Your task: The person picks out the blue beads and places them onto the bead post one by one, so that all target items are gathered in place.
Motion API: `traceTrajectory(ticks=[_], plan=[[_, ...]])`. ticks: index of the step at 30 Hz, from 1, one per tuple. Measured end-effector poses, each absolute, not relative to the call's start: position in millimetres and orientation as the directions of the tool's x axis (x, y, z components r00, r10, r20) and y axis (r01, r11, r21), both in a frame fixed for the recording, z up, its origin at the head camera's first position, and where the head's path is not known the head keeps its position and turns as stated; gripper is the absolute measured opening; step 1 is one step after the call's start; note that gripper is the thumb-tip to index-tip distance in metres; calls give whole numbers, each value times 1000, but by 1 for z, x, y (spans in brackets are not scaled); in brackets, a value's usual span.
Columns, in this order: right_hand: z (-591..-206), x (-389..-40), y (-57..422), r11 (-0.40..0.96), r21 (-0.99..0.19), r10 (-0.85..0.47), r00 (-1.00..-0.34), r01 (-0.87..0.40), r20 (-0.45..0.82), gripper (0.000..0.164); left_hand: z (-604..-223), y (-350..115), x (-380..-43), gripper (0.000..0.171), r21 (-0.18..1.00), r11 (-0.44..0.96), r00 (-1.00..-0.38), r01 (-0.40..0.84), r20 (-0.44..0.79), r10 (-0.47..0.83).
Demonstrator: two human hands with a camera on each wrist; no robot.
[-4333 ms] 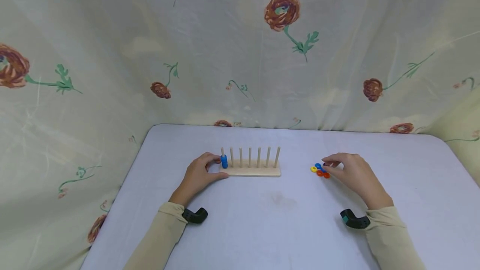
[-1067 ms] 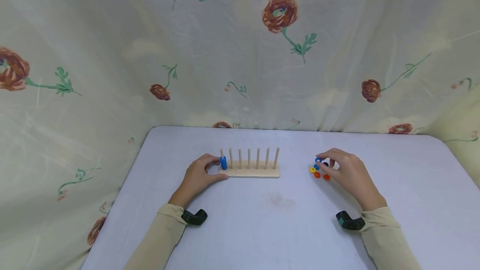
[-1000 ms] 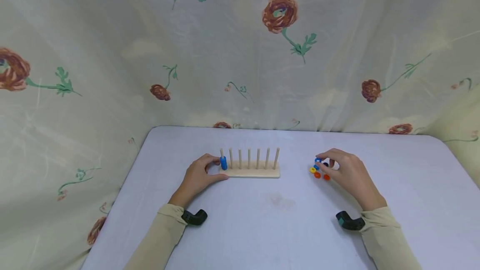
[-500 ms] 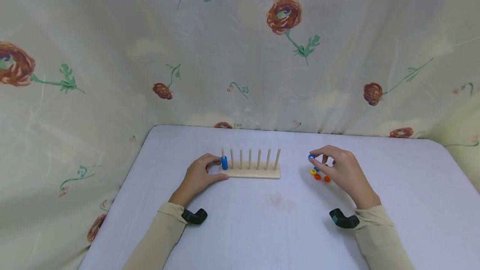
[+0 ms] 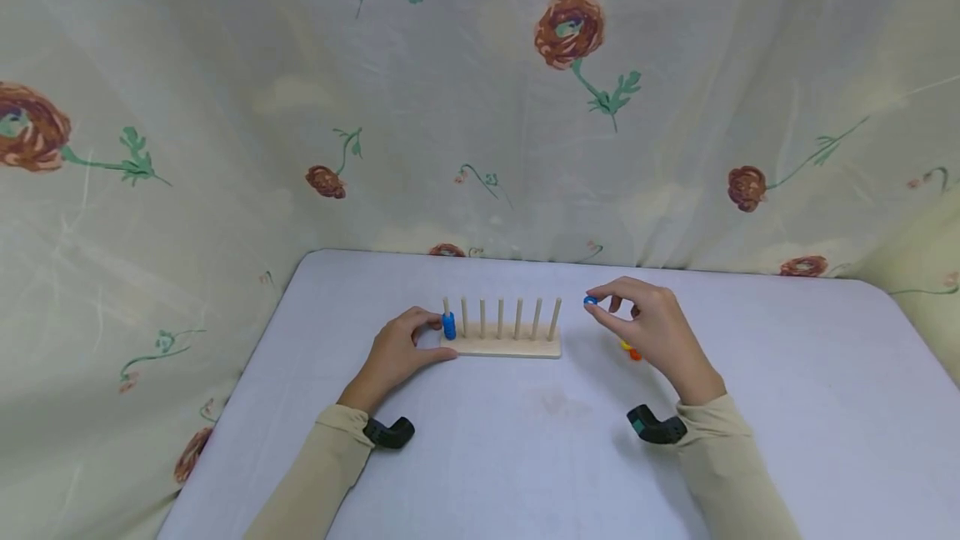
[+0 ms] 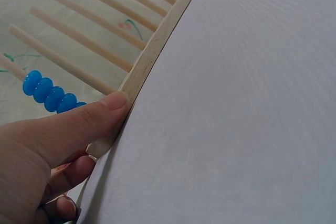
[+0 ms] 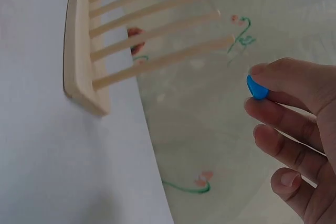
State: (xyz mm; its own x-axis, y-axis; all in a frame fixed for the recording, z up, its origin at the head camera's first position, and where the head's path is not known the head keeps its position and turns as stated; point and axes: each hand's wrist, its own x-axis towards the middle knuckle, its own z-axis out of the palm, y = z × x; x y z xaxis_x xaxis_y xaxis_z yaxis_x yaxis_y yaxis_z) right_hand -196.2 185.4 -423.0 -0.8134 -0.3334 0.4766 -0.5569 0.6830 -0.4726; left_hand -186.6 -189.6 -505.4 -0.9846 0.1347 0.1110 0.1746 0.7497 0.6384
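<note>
A wooden peg rack [image 5: 510, 346] with several upright pegs stands on the white table. Blue beads [image 6: 54, 98] are stacked on its leftmost peg. My left hand [image 5: 397, 352] grips the rack's left end, thumb along the front edge of the base. My right hand [image 5: 652, 327] pinches a single blue bead [image 7: 258, 87] between thumb and index finger, the other fingers loosely bent. It holds this bead in the air, a little right of the rightmost peg [image 7: 163, 62]. A yellow bead [image 5: 625, 346] and an orange bead [image 5: 635, 354] lie on the table, partly hidden behind the right hand.
The white table [image 5: 480, 457] ends at the back against a hanging cloth [image 5: 450, 107] printed with flowers. A black wrist camera [image 5: 388, 432] sits at the left cuff and another black camera [image 5: 656, 425] at the right cuff.
My right hand has lifted a blue bead from the loose beads and carried it left toward the rack. My left hand has stayed on the rack's left end.
</note>
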Motion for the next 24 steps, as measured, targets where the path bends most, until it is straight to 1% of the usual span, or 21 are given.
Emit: traceTrajectory(ticks=[3,9,15,19,24], plan=[[-421,-198,175,652,-484,-341,-796,-584,500,16,-506,-190,-187,60,636,751,-984,178,113,138],[-413,-198,150,614,-515,-350,-790,-599,503,18,-505,-190,-187,59,639,750,-985,173,104,139],[-409,-198,123,560,-532,-358,-764,-636,537,20,-505,-189,-187,59,641,748,-985,171,101,138],[-408,-199,108,534,-551,-384,-764,-641,518,20,-504,-189,-187,59,640,748,-984,176,106,141],[-407,-199,91,549,-567,-405,-788,-615,463,22,-504,-189,-186,59,631,755,-984,175,108,138]])
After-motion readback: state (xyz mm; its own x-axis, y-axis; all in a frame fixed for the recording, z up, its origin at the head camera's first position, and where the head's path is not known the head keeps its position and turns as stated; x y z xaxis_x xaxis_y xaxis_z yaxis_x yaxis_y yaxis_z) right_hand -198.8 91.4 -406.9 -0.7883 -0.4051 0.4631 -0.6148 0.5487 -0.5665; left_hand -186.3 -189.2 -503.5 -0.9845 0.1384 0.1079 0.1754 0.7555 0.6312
